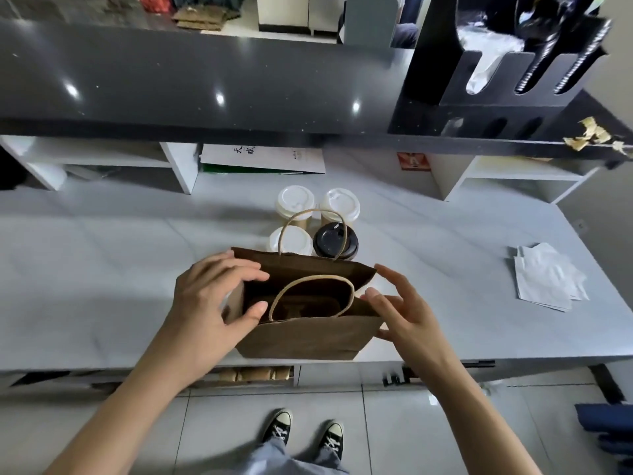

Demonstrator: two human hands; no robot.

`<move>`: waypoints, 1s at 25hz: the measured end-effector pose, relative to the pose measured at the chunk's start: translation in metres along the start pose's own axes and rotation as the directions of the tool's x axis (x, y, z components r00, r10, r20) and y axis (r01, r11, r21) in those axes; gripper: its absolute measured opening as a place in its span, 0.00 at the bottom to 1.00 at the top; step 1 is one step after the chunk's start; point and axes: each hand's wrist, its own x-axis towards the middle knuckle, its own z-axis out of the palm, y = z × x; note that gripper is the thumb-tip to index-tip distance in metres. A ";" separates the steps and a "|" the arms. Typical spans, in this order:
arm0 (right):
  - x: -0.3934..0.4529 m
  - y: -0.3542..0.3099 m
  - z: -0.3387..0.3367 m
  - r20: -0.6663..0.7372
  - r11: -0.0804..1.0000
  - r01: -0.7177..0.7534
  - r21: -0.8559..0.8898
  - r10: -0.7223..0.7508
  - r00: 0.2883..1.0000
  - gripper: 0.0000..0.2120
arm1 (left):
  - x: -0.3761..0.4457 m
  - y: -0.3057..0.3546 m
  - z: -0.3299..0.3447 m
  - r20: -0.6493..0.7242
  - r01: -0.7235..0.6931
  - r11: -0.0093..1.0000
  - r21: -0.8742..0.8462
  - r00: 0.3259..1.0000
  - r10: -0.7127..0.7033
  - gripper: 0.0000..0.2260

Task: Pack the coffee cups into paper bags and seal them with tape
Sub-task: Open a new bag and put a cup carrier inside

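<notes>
— Spreading the paper bag (301, 337) wider comes first, yes?

— I'd say so. The left hand (209, 296) has its fingers lightly curled over the left rim, thumb inside the mouth; the right hand (400, 310) has fingers spread loosely at the right edge, gripping nothing firmly. Push both side folds out until the bottom sits flat.

— Where's the bag?

— On the counter (102, 262) near its front edge, just in front of four lidded coffee cups (317, 224).

— Which way does it face?

— Mouth up, slightly toward the person; its long axis runs left to right.
</notes>
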 end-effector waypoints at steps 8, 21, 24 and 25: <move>0.064 -0.023 -0.033 -0.104 0.942 0.074 -0.326 -0.113 0.988 0.14 | -0.001 -0.006 -0.007 0.170 0.137 0.987 0.080 0.974 -0.149 0.31; 0.136 -0.021 0.013 0.136 0.547 0.188 -0.816 -0.135 0.982 0.42 | -0.008 -0.002 -0.014 0.219 0.156 0.978 0.136 0.958 -0.183 0.41; 0.137 -0.018 0.016 0.129 0.515 0.171 -0.840 -0.115 0.985 0.40 | -0.007 -0.003 -0.013 0.220 0.156 0.978 0.138 0.958 -0.183 0.43; 0.137 -0.018 0.017 0.128 0.511 0.168 -0.843 -0.113 0.985 0.40 | -0.007 -0.003 -0.013 0.222 0.153 0.978 0.140 0.958 -0.181 0.43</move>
